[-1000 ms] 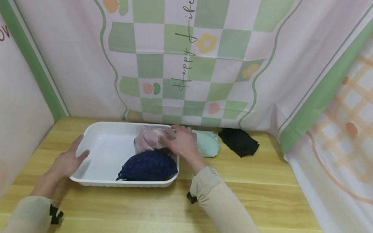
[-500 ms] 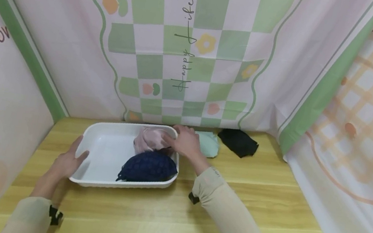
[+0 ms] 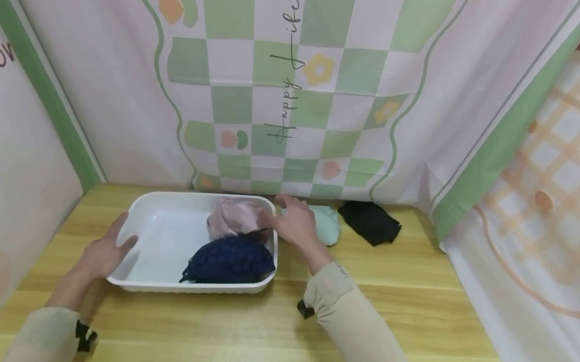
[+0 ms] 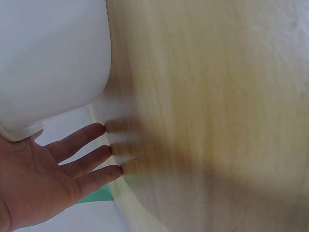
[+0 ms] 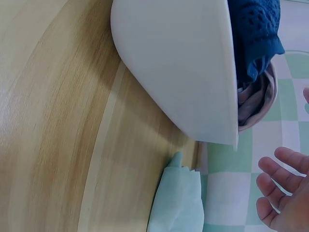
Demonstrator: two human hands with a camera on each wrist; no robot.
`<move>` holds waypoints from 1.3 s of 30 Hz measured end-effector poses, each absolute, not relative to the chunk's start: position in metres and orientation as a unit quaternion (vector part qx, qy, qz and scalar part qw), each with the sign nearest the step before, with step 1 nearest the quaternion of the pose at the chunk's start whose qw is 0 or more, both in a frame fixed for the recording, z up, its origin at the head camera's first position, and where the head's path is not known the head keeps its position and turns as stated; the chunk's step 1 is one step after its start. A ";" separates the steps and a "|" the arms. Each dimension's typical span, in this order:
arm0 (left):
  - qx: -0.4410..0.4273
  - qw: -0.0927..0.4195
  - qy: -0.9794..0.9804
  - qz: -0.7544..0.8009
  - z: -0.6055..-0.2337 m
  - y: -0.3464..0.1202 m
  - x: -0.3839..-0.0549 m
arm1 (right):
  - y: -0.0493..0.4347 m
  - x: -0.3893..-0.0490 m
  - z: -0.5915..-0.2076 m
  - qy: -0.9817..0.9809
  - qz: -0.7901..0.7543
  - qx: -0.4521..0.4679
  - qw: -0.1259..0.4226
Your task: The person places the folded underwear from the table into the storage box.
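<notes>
A white rectangular tray (image 3: 159, 230) stands on the table with a crumpled pink cloth (image 3: 235, 218) and a navy textured, bundled cloth (image 3: 232, 260) at its right end. My left hand (image 3: 102, 254) is at the tray's left edge, thumb over the rim. Its other visible fingers (image 4: 84, 140) extend straight outside the tray, tips by the tabletop. At the back right corner, my right hand (image 3: 296, 223) hovers; the right wrist view shows it apart from the tray, with relaxed fingers and nothing held. Behind it lies a mint-green folded cloth (image 3: 325, 224), partly hidden in the head view.
A black folded cloth (image 3: 371, 221) lies right of the mint one, near the back edge of the wooden table (image 3: 389, 310). Printed curtains (image 3: 317, 84) close in the back and both sides. A dark strap piece (image 3: 85, 337) shows at the left wrist.
My right hand has drawn slightly right, off the tray's back right corner and the pink cloth. The left hand, tray and cloths stay nearly in place.
</notes>
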State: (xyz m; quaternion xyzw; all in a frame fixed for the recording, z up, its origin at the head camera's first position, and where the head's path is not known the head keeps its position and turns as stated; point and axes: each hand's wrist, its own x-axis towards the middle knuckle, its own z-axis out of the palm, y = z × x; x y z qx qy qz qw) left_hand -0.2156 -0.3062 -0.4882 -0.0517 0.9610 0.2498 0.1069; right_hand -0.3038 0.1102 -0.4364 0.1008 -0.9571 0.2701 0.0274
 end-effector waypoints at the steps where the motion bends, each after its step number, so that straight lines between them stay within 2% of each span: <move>1: -0.052 0.107 0.961 0.249 -0.488 -0.306 -0.216 | 0.111 -0.304 -0.437 -0.957 0.272 0.100 0.029; 39: -0.056 0.108 0.961 0.248 -0.491 -0.306 -0.217 | 0.156 -0.314 -0.443 -0.960 0.269 0.067 0.030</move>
